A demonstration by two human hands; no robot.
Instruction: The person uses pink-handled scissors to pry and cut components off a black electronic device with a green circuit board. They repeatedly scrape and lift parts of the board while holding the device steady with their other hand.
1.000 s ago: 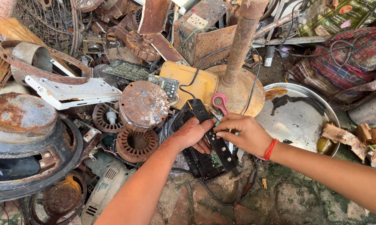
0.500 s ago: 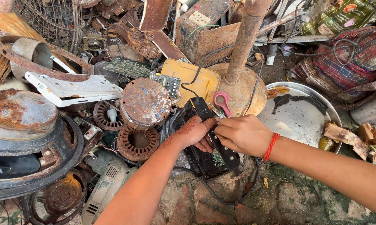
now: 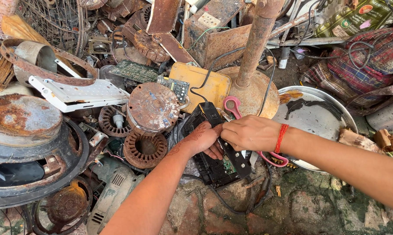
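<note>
Both hands (image 3: 231,137) stay gripping cracked black casing (image 3: 214,167).

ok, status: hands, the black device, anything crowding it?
Left hand and right hand both gripping black plastic electronic casing, green board exposed. Pink-handled pliers under right hand. Rusty round motor housing close alongside.

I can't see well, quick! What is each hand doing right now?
Left hand: closed, gripping the black electronics box.
Right hand: closed around pink-handled scissors, over the same box.

Bare forearms; right wrist red thread band (image 3: 282,137); left hand (image 3: 204,140) henna pattern.
</note>
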